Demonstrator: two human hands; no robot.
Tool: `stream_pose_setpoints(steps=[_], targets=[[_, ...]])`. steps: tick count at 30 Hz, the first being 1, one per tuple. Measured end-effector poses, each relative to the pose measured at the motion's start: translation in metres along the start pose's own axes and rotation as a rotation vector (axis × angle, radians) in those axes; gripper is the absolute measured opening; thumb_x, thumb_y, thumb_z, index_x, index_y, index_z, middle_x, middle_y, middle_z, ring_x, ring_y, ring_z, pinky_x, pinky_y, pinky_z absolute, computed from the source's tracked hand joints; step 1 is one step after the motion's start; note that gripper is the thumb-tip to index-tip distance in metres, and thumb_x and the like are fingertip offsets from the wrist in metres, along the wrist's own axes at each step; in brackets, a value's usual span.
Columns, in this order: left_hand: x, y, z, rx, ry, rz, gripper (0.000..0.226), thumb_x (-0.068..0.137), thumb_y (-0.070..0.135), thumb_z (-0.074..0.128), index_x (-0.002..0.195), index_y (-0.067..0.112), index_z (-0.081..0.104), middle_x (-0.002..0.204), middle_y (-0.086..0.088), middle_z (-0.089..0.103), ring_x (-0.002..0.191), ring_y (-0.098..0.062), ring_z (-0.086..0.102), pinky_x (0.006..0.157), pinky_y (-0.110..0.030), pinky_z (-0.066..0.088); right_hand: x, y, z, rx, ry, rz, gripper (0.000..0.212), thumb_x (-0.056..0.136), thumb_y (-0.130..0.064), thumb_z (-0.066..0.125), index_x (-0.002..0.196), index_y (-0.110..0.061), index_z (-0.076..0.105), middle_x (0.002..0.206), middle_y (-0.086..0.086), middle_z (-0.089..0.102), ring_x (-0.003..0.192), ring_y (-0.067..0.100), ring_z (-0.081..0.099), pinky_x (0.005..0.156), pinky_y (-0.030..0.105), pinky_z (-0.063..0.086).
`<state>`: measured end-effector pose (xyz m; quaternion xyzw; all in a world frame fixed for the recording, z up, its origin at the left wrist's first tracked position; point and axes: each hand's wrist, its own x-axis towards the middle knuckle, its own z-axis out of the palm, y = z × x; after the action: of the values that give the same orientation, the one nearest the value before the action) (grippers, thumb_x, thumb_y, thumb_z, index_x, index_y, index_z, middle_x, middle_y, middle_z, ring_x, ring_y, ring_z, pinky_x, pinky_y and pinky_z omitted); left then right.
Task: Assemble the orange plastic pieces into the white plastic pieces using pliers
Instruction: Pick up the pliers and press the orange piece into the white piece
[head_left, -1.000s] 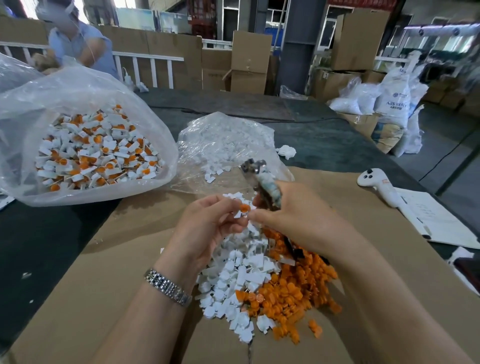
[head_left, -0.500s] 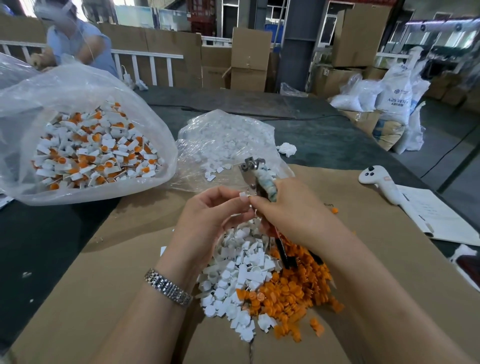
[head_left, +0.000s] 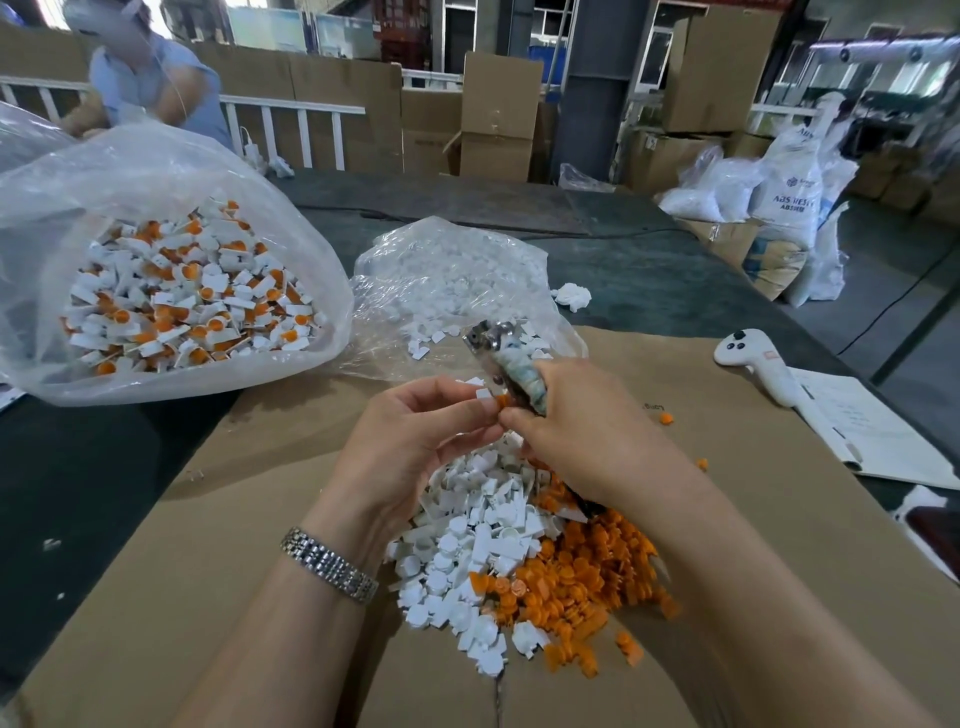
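My left hand (head_left: 415, 436) pinches a small white piece (head_left: 480, 393) with an orange piece (head_left: 501, 401) at its fingertips. My right hand (head_left: 582, 426) grips the pliers (head_left: 498, 358), whose metal jaws point up and away, and its fingertips meet the left hand's at the orange piece. Below both hands lies a heap of loose white pieces (head_left: 467, 545) on the left and a heap of orange pieces (head_left: 582, 577) on the right, on brown cardboard (head_left: 208, 545).
A big clear bag (head_left: 171, 270) of assembled white-and-orange parts sits at the left. A smaller clear bag (head_left: 447, 280) of white pieces lies beyond my hands. A white controller (head_left: 753, 364) and papers (head_left: 872, 431) lie at right. Another person (head_left: 145, 78) stands at the far left.
Both hands have stayed together above the heaps and risen slightly; the left fingertips now show a white piece with the orange one against it. The pliers remain upright in the right hand.
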<state>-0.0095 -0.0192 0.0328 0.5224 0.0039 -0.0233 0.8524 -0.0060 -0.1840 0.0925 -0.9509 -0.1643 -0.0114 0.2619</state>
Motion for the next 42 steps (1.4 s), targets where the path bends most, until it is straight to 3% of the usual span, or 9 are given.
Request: stream_pose_setpoints(steps=[4, 7, 10, 13, 17, 21, 24, 28, 42], targets=[[-0.001, 0.0, 0.003, 0.014, 0.033, 0.007, 0.013, 0.067, 0.002, 0.083, 0.079, 0.001, 0.078, 0.092, -0.022, 0.077, 0.08, -0.026, 0.077, 0.073, -0.026, 0.062, 0.001, -0.001, 0.003, -0.074, -0.01, -0.037, 0.015, 0.097, -0.035, 0.062, 0.088, -0.023, 0.057, 0.085, -0.004, 0.062, 0.079, 0.015, 0.063, 0.065, 0.033, 0.05], [-0.001, 0.005, 0.0, -0.12, 0.113, -0.032, 0.016, 0.067, 0.0, 0.083, 0.081, 0.0, 0.078, 0.094, -0.02, 0.077, 0.085, -0.027, 0.078, 0.073, -0.024, 0.061, -0.001, 0.002, -0.005, 0.239, -0.074, 0.066, 0.023, 0.101, -0.035, 0.054, 0.091, -0.016, 0.062, 0.084, 0.007, 0.071, 0.064, 0.007, 0.07, 0.059, 0.029, 0.058], [-0.002, 0.011, -0.003, -0.326, 0.143, -0.086, 0.018, 0.072, -0.007, 0.079, 0.09, -0.006, 0.075, 0.096, -0.021, 0.077, 0.086, -0.026, 0.078, 0.066, -0.021, 0.061, -0.008, 0.008, -0.016, 0.492, -0.257, 0.241, 0.028, 0.102, -0.037, 0.054, 0.101, -0.011, 0.064, 0.085, 0.011, 0.074, 0.074, 0.02, 0.075, 0.074, 0.04, 0.064], [-0.005, 0.013, 0.001, -0.336, 0.109, -0.084, 0.019, 0.074, -0.005, 0.077, 0.093, -0.006, 0.072, 0.093, -0.019, 0.077, 0.082, -0.024, 0.078, 0.062, -0.019, 0.06, -0.013, 0.009, -0.013, 0.381, -0.333, 0.249, 0.041, 0.101, -0.049, 0.05, 0.098, -0.011, 0.064, 0.079, 0.009, 0.076, 0.077, 0.026, 0.075, 0.077, 0.043, 0.061], [-0.006, 0.013, 0.006, -0.197, 0.13, -0.041, 0.024, 0.072, 0.004, 0.08, 0.094, -0.001, 0.072, 0.076, -0.01, 0.076, 0.066, -0.015, 0.075, 0.053, -0.017, 0.057, -0.015, 0.003, -0.004, 0.267, -0.335, 0.197, 0.065, 0.098, -0.064, 0.039, 0.102, -0.006, 0.066, 0.078, 0.005, 0.076, 0.079, 0.029, 0.073, 0.078, 0.044, 0.059], [-0.007, 0.011, 0.009, -0.126, 0.144, -0.004, 0.029, 0.071, 0.008, 0.079, 0.096, -0.001, 0.069, 0.06, -0.002, 0.07, 0.052, -0.009, 0.067, 0.048, -0.015, 0.052, -0.016, -0.003, 0.001, 0.244, -0.28, 0.163, 0.065, 0.098, -0.063, 0.036, 0.099, -0.006, 0.066, 0.079, 0.01, 0.075, 0.059, 0.01, 0.071, 0.051, 0.019, 0.05], [-0.007, 0.011, 0.009, -0.105, 0.145, 0.012, 0.027, 0.071, 0.009, 0.079, 0.094, 0.0, 0.069, 0.057, 0.001, 0.067, 0.047, -0.005, 0.064, 0.047, -0.014, 0.05, -0.017, -0.008, 0.007, 0.242, -0.245, 0.142, 0.07, 0.1, -0.06, 0.034, 0.099, 0.003, 0.065, 0.081, 0.019, 0.073, 0.048, 0.006, 0.065, 0.058, 0.032, 0.055], [-0.008, 0.01, 0.01, -0.083, 0.142, 0.029, 0.016, 0.077, 0.006, 0.077, 0.09, 0.002, 0.069, 0.054, 0.002, 0.065, 0.046, -0.004, 0.061, 0.051, -0.014, 0.052, -0.021, -0.013, 0.018, 0.22, -0.137, 0.137, 0.075, 0.098, -0.064, 0.034, 0.087, 0.003, 0.065, 0.077, 0.022, 0.072, 0.068, 0.035, 0.07, 0.072, 0.052, 0.058], [-0.008, 0.007, 0.011, -0.066, 0.127, 0.081, 0.023, 0.073, 0.009, 0.076, 0.091, -0.003, 0.07, 0.054, 0.003, 0.064, 0.051, -0.007, 0.064, 0.061, -0.017, 0.059, -0.016, -0.007, 0.019, 0.253, -0.103, 0.15, 0.067, 0.096, -0.065, 0.039, 0.071, -0.007, 0.061, 0.047, 0.002, 0.06, 0.044, 0.019, 0.062, 0.06, 0.036, 0.058]])
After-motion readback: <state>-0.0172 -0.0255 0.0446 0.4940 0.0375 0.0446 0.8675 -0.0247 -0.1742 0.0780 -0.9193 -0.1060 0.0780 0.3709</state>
